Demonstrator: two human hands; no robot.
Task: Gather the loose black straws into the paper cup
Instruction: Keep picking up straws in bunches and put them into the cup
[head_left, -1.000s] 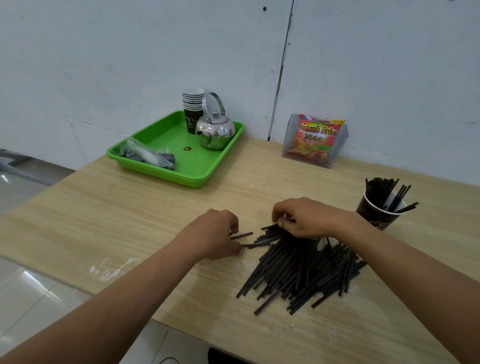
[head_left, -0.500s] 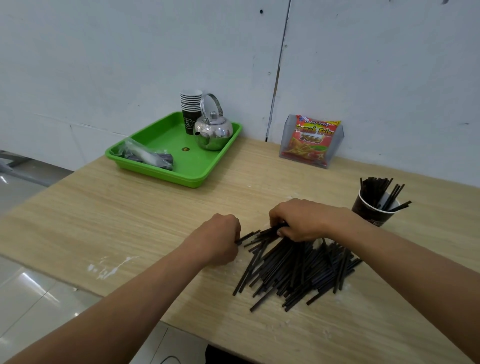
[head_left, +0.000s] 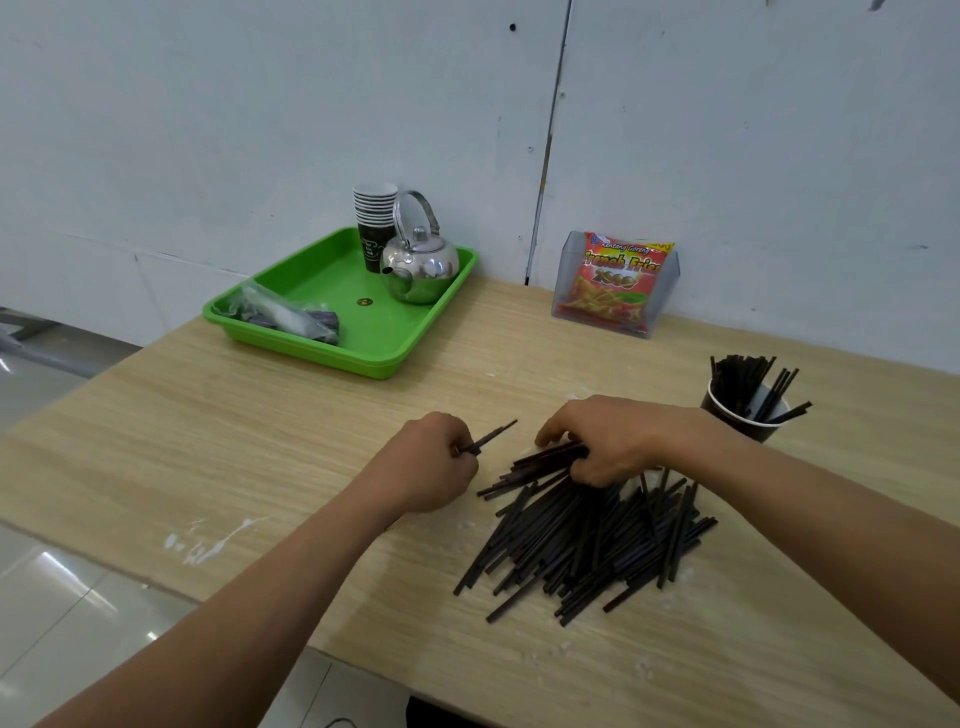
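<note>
A heap of loose black straws (head_left: 587, 545) lies on the wooden table (head_left: 260, 426) near its front edge. My right hand (head_left: 602, 441) rests on the far end of the heap and is closed around a bunch of straws. My left hand (head_left: 431, 462), just left of the heap, pinches a couple of black straws (head_left: 493, 435) that point up and to the right. The dark paper cup (head_left: 737, 422) stands at the right, behind my right forearm, with several straws sticking out of it.
A green tray (head_left: 291, 338) at the back left holds a stack of paper cups (head_left: 374, 228), a metal kettle (head_left: 421, 265) and a plastic bag (head_left: 283, 314). A clear holder with a snack packet (head_left: 615, 283) stands against the wall. White smears (head_left: 213, 540) mark the table's front left.
My left hand has lifted a couple of straws off the table, their tips now raised. My right hand has closed tighter around a bunch at the heap's far end.
</note>
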